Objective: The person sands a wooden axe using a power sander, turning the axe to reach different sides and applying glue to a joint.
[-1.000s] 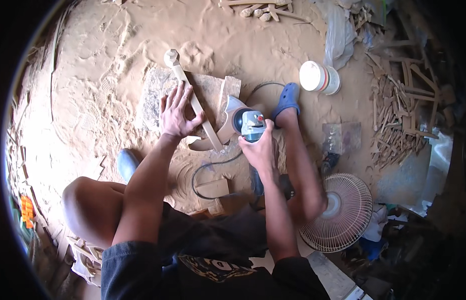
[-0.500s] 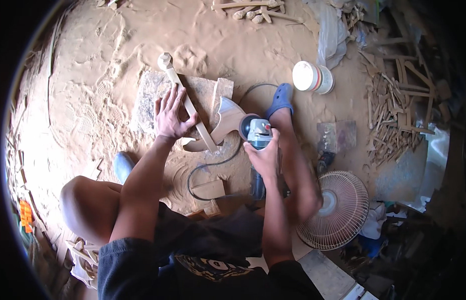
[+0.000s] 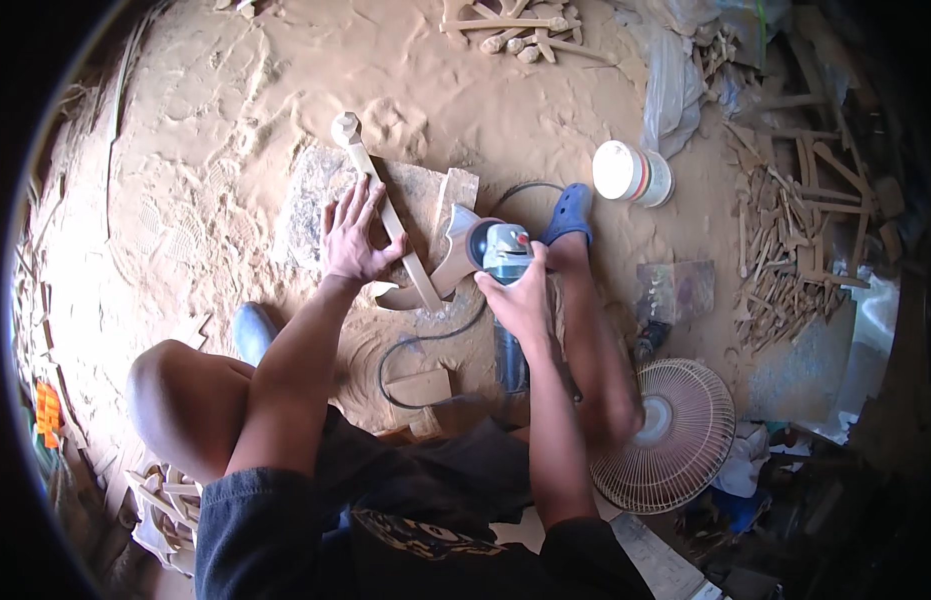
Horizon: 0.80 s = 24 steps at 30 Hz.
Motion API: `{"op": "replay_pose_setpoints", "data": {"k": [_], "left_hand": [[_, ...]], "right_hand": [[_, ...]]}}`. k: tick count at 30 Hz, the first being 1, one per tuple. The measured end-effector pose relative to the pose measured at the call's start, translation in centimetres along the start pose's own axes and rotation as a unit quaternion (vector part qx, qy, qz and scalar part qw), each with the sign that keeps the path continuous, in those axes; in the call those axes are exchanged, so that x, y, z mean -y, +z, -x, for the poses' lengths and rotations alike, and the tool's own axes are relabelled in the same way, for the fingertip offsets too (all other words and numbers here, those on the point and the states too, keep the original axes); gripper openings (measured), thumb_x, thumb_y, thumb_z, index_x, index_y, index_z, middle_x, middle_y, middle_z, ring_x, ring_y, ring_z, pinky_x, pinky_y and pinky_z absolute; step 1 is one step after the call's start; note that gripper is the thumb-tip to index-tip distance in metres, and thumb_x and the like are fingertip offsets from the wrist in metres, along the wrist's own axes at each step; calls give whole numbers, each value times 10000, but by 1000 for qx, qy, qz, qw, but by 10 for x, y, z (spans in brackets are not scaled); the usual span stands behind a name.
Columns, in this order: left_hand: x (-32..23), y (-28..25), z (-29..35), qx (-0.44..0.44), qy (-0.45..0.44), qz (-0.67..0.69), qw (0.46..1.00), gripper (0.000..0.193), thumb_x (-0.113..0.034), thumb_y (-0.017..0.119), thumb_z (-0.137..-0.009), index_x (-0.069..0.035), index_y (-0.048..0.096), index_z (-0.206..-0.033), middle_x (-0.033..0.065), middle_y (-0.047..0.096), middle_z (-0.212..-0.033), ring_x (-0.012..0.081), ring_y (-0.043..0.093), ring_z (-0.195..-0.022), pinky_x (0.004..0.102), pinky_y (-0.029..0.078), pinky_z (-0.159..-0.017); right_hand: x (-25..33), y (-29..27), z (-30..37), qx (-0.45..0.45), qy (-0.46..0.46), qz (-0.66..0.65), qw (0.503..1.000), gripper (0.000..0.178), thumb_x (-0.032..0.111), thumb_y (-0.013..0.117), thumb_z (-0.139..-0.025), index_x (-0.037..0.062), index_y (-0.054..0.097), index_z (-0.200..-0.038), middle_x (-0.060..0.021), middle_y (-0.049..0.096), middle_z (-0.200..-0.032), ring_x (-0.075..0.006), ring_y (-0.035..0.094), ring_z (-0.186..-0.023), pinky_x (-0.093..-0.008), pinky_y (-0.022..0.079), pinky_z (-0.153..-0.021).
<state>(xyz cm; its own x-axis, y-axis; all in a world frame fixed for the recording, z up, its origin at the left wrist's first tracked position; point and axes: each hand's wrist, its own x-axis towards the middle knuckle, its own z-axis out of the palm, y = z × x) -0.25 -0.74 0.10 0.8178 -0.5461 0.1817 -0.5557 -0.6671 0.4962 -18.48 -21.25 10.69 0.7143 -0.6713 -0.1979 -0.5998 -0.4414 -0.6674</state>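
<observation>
My left hand (image 3: 357, 240) presses a pale wooden stick with a faceted knob (image 3: 388, 215) against a worn board (image 3: 307, 215), its thumb on one side of the stick and its fingers spread over the other. My right hand (image 3: 522, 308) is wrapped around an angle grinder (image 3: 507, 262), palm side hidden. The grinder's round disc points left, beside or over an axe-shaped wooden piece (image 3: 455, 265), which lies partly beneath the stick. Whether the disc touches wood I cannot tell.
A dark cable (image 3: 410, 338) loops near the grinder. My foot in a blue clog (image 3: 569, 212) rests right of it. A white tub (image 3: 635, 174), a round fan (image 3: 665, 435) and a pile of wooden pieces (image 3: 775, 240) stand right. Dust covers the ground.
The grinder in my right hand has moved left and slightly away from me, closer to the stick. My left hand stays on the stick. The whole view has shifted slightly.
</observation>
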Motion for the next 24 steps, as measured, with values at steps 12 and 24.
{"op": "replay_pose_setpoints", "data": {"k": [12,24], "left_hand": [[6,-1,7,-3,5,-11,1000,918,-625,677,-790,-160,491,-1560,162,419,-1645,319,386,-1518,538,215,-1249],[13,-41,-49,244,438,-113,858,572,-546,758,-811,-199,646,-1251,117,567,-1450,302,490,-1405,527,330,-1234]], "right_hand": [[7,-6,29,-85,126,39,988,729,217,840,-761,3,450,-1338,-260,690,-1150,-424,702,-1051,-478,545,-928],[-19,-81,64,-187,63,-55,979,879,325,878,-764,-11,414,-1431,-295,683,-1228,-447,689,-1136,-500,531,-995]]}}
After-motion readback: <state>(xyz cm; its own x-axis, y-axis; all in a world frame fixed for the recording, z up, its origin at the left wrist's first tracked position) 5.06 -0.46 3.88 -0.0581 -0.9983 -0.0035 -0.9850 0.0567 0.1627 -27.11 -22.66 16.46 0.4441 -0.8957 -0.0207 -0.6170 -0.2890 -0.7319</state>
